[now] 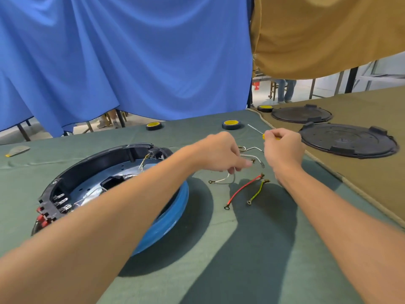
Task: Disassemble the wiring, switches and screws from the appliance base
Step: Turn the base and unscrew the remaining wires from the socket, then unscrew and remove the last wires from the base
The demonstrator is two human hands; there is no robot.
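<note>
The appliance base is set at the left of the green-clothed bench, partly hidden by the left forearm. White wires are pinched in the curled left hand, a red wire is laid beside, and a yellow-handled screwdriver is gripped in the right hand. Black round covers are seen farther right, blue curtain behind.

The green tabletop carried the appliance base, a red wire, a yellow-green wire and a tape roll.
</note>
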